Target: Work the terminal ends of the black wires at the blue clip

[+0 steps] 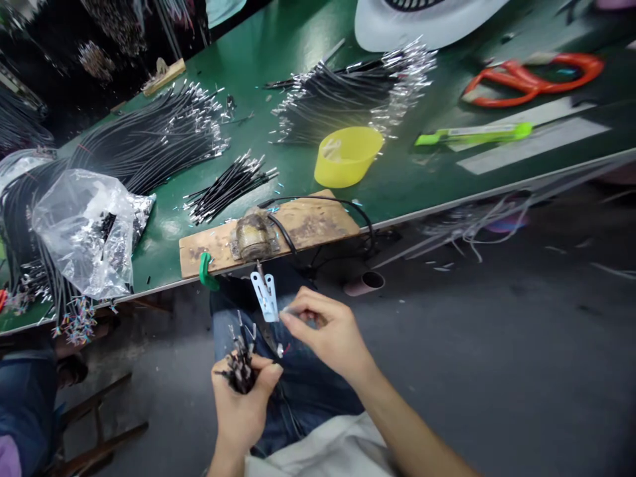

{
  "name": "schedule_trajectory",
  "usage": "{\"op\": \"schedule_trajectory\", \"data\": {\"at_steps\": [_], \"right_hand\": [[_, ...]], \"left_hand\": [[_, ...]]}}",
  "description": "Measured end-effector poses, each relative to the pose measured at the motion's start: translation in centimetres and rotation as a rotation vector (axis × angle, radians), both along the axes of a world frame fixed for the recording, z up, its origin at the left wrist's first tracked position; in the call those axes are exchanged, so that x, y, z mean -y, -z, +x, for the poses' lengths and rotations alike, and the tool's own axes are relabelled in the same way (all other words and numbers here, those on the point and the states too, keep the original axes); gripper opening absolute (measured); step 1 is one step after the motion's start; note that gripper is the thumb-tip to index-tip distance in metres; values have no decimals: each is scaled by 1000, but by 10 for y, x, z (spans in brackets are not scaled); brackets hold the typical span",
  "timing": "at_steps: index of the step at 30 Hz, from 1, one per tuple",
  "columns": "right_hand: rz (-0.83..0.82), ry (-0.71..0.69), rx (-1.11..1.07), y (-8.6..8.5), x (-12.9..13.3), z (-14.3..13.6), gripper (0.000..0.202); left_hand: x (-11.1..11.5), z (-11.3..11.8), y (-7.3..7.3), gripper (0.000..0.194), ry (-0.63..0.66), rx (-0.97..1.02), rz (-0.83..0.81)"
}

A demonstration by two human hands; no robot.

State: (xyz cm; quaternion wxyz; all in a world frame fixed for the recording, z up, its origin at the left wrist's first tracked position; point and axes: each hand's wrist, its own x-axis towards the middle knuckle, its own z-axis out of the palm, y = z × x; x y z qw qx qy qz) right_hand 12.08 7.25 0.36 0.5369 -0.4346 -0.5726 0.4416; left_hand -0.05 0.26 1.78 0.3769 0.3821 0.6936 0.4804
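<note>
My left hand (pixel 243 404) is wrapped round a bundle of black cables (pixel 241 371) with bared silvery ends pointing up, above my lap. My right hand (pixel 328 328) is closed in a pinch at the lower end of a light blue clothespin (pixel 265 298); what its fingertips hold, if anything, is too small to make out. The clothespin hangs from the shaft of a small motor (pixel 254 236). That motor is fixed on a wooden board (pixel 318 222) at the table's near edge. Between my hands shows a small white piece (pixel 281 350) with a bit of red.
On the green table (pixel 293 169) lie several black cable bundles (pixel 154 136), a short cable pile (pixel 228 185), a clear plastic bag (pixel 84 232), a yellow ring (pixel 348 159), orange-handled scissors (pixel 534 83) and a green marker (pixel 474 134). A green clamp (pixel 206 271) grips the board. Another person's leg (pixel 27 404) is at left.
</note>
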Motion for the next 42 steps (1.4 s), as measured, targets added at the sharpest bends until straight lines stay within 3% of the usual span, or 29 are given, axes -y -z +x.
{"op": "schedule_trajectory", "data": {"at_steps": [3, 6, 10, 15, 22, 25, 28, 30, 33, 35, 39, 42], "right_hand": [[-134, -213, -249, 10, 4, 0, 27], [-192, -438, -348, 17, 12, -3, 43], [-226, -536, -424, 19, 15, -3, 46], [-137, -518, -403, 17, 12, -2, 30], [-332, -374, -524, 21, 20, -15, 30], [-189, -227, -435, 18, 23, -15, 25], [-62, -186, -350, 14, 21, -13, 24], [-177, -307, -497, 12, 18, -12, 28], [-492, -549, -786, 9, 12, -13, 34], [-619, -596, -801, 8, 6, -13, 34], [-655, -466, -619, 4, -14, -12, 29], [-577, -264, -555, -4, -33, -12, 35]], "left_hand": [[1, -1, 4, 29, -41, 153, -88], [2, -4, 8, 36, -14, 223, -132], [2, -8, 11, 41, 56, 300, -166], [4, -12, 14, 41, 82, 294, -153], [3, -4, 19, 41, 10, 142, -8], [3, -6, 20, 38, -5, 124, -16], [1, -13, 18, 37, 107, 168, -120], [-2, -18, 14, 37, 200, 144, -106], [-11, -24, 5, 27, 303, 58, 9], [-15, -25, 1, 17, 334, 9, 53], [-16, -23, -1, 8, 251, -9, 19], [-13, -21, -1, 10, 174, -2, 55]]}}
